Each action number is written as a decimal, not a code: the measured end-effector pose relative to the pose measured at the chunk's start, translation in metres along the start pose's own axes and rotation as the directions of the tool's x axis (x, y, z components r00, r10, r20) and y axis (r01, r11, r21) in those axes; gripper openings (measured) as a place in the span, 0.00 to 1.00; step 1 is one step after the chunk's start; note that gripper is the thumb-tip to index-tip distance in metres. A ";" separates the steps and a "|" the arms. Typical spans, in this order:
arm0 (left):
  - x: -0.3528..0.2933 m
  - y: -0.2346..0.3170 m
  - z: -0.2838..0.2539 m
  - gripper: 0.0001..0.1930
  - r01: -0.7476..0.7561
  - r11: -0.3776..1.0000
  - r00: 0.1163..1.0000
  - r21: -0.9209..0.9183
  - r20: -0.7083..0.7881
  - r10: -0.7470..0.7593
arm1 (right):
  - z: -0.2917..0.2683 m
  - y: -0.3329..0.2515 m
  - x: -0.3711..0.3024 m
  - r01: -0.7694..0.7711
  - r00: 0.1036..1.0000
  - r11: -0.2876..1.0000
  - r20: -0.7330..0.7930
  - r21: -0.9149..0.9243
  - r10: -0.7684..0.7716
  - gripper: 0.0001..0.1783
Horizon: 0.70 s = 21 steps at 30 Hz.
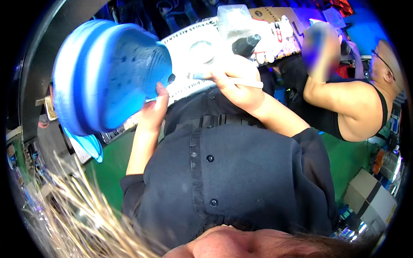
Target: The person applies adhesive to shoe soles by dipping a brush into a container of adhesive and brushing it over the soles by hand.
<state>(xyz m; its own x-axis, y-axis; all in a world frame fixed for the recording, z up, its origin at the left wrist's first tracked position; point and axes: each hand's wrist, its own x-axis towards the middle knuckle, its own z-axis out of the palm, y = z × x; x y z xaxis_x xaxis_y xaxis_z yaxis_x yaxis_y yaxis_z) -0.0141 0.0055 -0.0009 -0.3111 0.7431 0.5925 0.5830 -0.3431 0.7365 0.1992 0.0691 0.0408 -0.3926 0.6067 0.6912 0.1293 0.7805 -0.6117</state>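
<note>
My left hand (152, 112) is closed on the near edge of a blue foam clog (92, 77), its thumb lying on the rim. The clog has thick ridged sides and is tilted so that its dotted footbed faces right. A small dark spot shows on the rim beside my thumb. Just right of it, my right hand (241, 88) pinches a brush (249, 82) with a pale handle, its tip pointing left toward the clog across a small gap. A round, pale dish (202, 52) stands on the white table (180, 45) beyond the brush.
A clear plastic tub (233, 21), a black cone-shaped thing (245, 45) and white pieces (275, 34) crowd the table's far side. Co-workers (352, 99) sit close at the right. Another blue piece (88, 144) lies below the clog. A cardboard box (370, 198) stands at lower right.
</note>
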 end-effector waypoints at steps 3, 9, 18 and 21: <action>0.026 0.020 -0.012 0.25 0.248 0.946 0.966 -0.210 0.122 -0.226 | -0.012 0.014 -0.013 -0.178 0.976 0.983 -0.119 0.037 0.182 0.10; 0.079 0.072 -0.036 0.38 0.730 0.380 0.665 -0.568 0.718 -0.203 | -0.022 0.027 -0.028 -0.353 0.926 0.930 -0.106 0.102 0.363 0.14; 0.242 0.134 0.106 0.22 0.771 0.181 0.614 -0.611 0.788 0.044 | -0.031 0.021 -0.038 -0.463 0.849 0.818 -0.096 0.341 0.520 0.15; 0.257 0.153 0.119 0.21 0.684 0.240 0.710 -0.689 0.705 0.000 | -0.034 0.028 -0.044 -0.470 0.842 0.818 -0.109 0.333 0.528 0.16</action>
<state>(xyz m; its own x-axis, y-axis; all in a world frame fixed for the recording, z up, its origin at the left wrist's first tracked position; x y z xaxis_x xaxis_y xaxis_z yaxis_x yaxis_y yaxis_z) 0.0842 0.2127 0.2254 0.3078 0.9322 0.1903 -0.5901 0.0302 0.8068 0.2512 0.0694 0.0071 -0.1630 0.9396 0.3009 -0.0125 0.3030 -0.9529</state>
